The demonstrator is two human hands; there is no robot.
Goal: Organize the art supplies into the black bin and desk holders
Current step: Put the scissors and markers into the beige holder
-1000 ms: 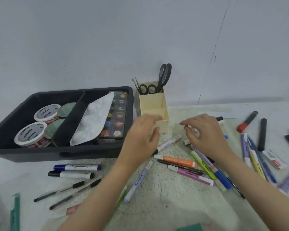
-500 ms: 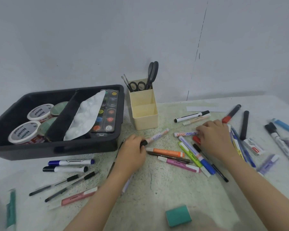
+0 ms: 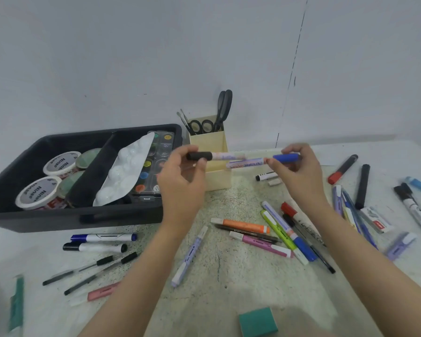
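My left hand [image 3: 180,181] pinches the black cap end of a paint marker [image 3: 226,156], held level in the air in front of the cream desk holder [image 3: 216,177]. My right hand [image 3: 299,171] pinches a blue-capped paint marker [image 3: 249,163] just below it. The black bin [image 3: 34,215] stands at the left with paint tubs [image 3: 34,193], a white palette [image 3: 124,171] and a watercolour set [image 3: 161,164] inside. Scissors [image 3: 223,110] stand in the holder. Many markers, among them an orange one [image 3: 243,225], lie loose on the table.
Two whiteboard markers [image 3: 102,237] and thin black pens [image 3: 90,271] lie in front of the bin. A green eraser [image 3: 258,322] sits near the front edge. More markers [image 3: 361,186] and a small eraser box [image 3: 377,220] are scattered at the right. A wall stands behind.
Both hands went down to the table, each took a marker, and lifted them; the two markers are now held level in front of the holder.
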